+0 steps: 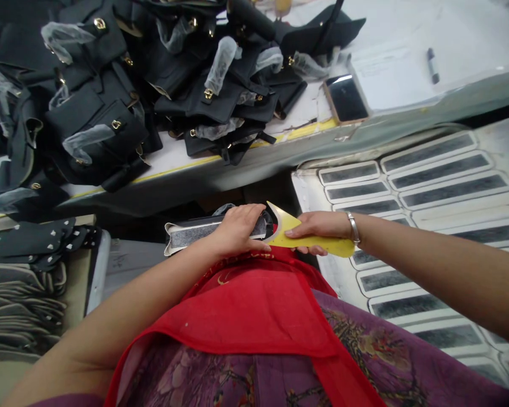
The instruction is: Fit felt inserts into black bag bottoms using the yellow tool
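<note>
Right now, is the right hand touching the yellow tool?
Touching: the head view shows the right hand holding the yellow tool, thumb against its upper face.

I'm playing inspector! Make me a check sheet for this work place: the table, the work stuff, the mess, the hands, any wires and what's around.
Surface: white table ahead, with yellow along its near edge.
Job's things: grey strip with a pale border; yellow tool with a pointed end beside it.
Clutter: black bags heaped on the table; phone at its edge; marker farther back.
Hands: left hand holds the strip; right hand holds the tool.
Cables: nothing seen for certain.
Surroundings: pale board on the right with rows of dark strips; stacked pieces on the left; red apron on the person.
</note>
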The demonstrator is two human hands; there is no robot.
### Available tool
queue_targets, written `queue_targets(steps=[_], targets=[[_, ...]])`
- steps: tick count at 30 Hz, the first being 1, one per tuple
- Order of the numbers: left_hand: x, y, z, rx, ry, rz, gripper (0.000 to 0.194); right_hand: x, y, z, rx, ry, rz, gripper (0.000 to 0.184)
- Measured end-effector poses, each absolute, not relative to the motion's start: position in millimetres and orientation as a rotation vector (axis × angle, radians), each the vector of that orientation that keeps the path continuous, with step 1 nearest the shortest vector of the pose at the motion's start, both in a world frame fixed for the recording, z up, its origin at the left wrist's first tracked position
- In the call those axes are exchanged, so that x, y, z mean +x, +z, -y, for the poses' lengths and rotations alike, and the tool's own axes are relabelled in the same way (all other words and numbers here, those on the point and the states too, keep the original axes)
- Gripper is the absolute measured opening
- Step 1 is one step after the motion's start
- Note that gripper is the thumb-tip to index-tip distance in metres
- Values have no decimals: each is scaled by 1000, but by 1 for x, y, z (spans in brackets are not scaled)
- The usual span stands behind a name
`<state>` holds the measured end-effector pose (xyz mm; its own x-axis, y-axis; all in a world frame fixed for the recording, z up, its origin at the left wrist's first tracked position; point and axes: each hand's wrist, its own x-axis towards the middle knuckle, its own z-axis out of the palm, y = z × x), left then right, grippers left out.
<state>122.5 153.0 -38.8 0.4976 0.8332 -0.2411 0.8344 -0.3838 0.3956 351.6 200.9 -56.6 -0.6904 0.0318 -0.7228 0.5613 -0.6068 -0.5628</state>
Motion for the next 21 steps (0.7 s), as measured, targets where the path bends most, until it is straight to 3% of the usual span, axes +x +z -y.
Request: queue_targets(steps=[13, 17, 21], targets=[[124, -42, -155, 2265, 7, -1403, 90, 349, -43, -184, 1185, -2367, -1192, 34], [117, -33, -155, 2182, -3, -1360, 73, 355, -20, -163, 1471, -2525, -1278, 29], [108, -21, -156, 2152, -39, -1275, 60, 354, 1, -137, 1815, -2884, -1519, 31]])
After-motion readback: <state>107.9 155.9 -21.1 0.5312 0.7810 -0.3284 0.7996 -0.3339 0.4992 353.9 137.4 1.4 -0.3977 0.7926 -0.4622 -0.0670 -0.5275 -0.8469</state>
